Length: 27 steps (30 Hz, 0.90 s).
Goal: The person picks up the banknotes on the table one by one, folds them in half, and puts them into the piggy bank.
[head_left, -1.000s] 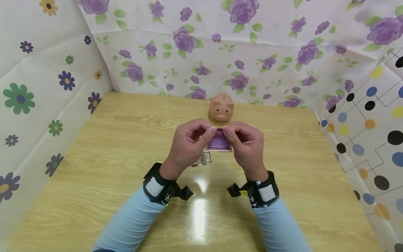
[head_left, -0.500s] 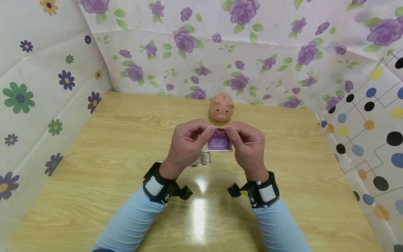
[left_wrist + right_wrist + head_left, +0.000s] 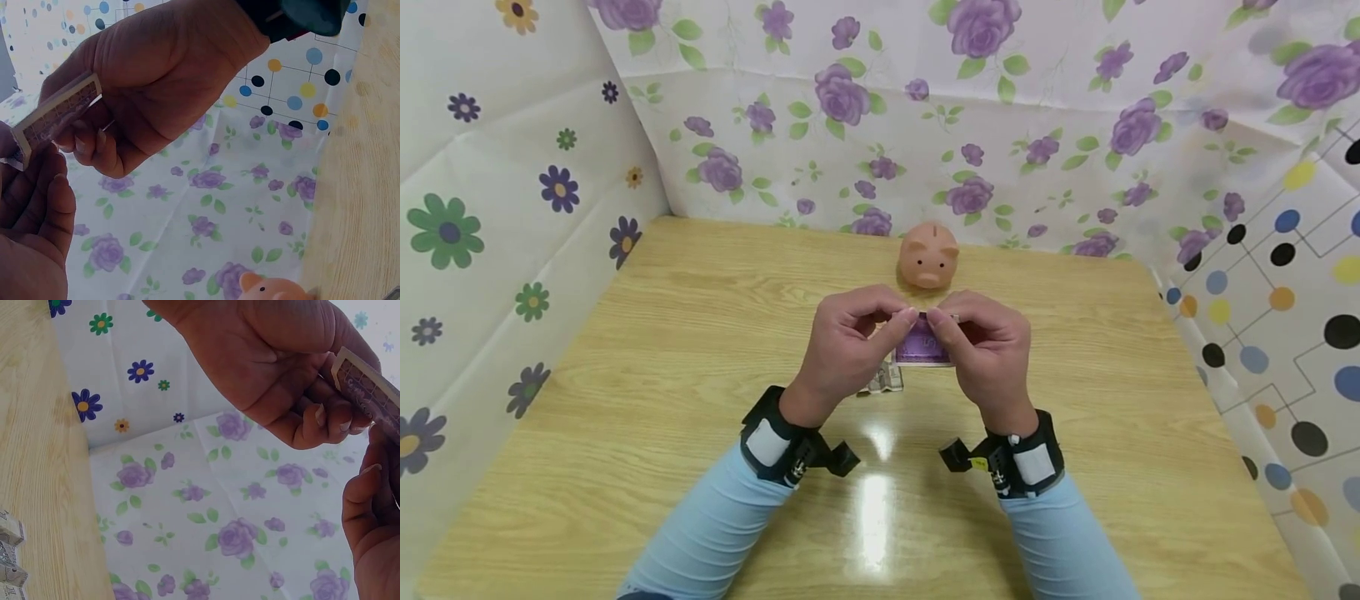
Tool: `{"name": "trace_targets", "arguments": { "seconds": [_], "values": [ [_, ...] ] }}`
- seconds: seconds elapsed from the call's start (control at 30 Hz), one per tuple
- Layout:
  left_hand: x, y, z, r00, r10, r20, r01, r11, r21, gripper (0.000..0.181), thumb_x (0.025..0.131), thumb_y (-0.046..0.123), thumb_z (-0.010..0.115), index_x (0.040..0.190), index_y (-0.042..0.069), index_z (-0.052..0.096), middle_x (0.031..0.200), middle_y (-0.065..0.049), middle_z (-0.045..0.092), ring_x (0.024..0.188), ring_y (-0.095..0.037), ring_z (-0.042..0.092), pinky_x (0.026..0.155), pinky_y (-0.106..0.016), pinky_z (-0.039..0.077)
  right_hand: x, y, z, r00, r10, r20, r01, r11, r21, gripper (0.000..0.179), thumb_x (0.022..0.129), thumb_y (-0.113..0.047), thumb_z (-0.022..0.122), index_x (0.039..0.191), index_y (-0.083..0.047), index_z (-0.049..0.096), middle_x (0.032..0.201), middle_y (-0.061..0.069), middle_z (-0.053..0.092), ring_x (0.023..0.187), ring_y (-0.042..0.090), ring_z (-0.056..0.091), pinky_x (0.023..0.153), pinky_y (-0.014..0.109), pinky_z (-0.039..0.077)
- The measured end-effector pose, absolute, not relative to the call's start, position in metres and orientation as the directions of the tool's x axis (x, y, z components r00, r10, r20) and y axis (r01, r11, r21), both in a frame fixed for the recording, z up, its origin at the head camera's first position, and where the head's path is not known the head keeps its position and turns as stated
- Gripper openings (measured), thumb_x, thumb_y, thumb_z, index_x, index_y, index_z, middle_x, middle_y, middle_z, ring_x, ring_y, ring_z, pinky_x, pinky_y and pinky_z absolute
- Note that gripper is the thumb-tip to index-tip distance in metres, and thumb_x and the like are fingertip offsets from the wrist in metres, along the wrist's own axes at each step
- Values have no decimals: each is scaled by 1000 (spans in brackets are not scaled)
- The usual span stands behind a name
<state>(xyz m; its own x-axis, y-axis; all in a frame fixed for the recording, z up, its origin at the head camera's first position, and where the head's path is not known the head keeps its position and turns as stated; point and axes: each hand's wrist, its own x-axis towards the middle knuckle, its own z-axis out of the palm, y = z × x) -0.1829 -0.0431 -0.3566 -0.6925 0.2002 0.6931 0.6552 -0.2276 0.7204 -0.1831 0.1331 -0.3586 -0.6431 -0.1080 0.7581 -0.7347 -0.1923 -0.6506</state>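
A purple banknote [image 3: 922,348] is stretched between both hands in the head view, just in front of the pink piggy bank [image 3: 928,257]. My left hand [image 3: 848,337] pinches its upper left part between thumb and fingers. On the other side my right hand [image 3: 992,346] pinches the upper right part, thumbs close together. From the left wrist, the banknote [image 3: 59,112] shows a pale bent edge; the right wrist view shows the same banknote [image 3: 369,394] bent along its edge. Below the left hand, a greyish creased banknote [image 3: 887,377] lies on the table, partly hidden.
The wooden table [image 3: 700,333] carries the piggy bank near its back edge. Behind it hangs a purple-flowered sheet [image 3: 842,150]. A sheet with coloured flowers closes off the left side, and a dotted sheet [image 3: 1262,333] the right.
The purple banknote has shifted slightly down towards me. My right thumb has moved left and down over it, nearer the left thumb. Piggy bank and greyish banknote have stayed put.
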Motion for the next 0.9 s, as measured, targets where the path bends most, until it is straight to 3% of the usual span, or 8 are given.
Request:
{"name": "trace_targets", "arguments": {
  "seconds": [0.53,0.77,0.9],
  "values": [
    [-184,-42,-357,-642,236,730,697,-219,683,12,94,-4,63,86,-5,71,80,-18,70,71,-13,62,60,-24,50,-181,130,-359,-636,-148,758,-729,-207,-652,23,96,-13,74,81,4,69,80,2,70,69,11,58,56,22,44],
    [-182,-42,-355,-689,230,687,671,-154,725,11,97,0,64,89,-2,71,82,-15,70,68,-13,60,59,-25,50,-180,133,-356,-675,-127,726,-709,-160,-687,24,96,-14,74,85,7,72,79,-2,70,64,9,55,54,21,42],
    [-182,-42,-354,-717,208,665,659,-108,744,10,97,3,66,90,-2,72,82,-15,71,66,-12,60,58,-25,50,-180,138,-355,-735,-140,664,-649,-142,-748,19,94,-17,76,86,-1,73,81,-2,70,64,10,56,55,21,45]
  ]
}}
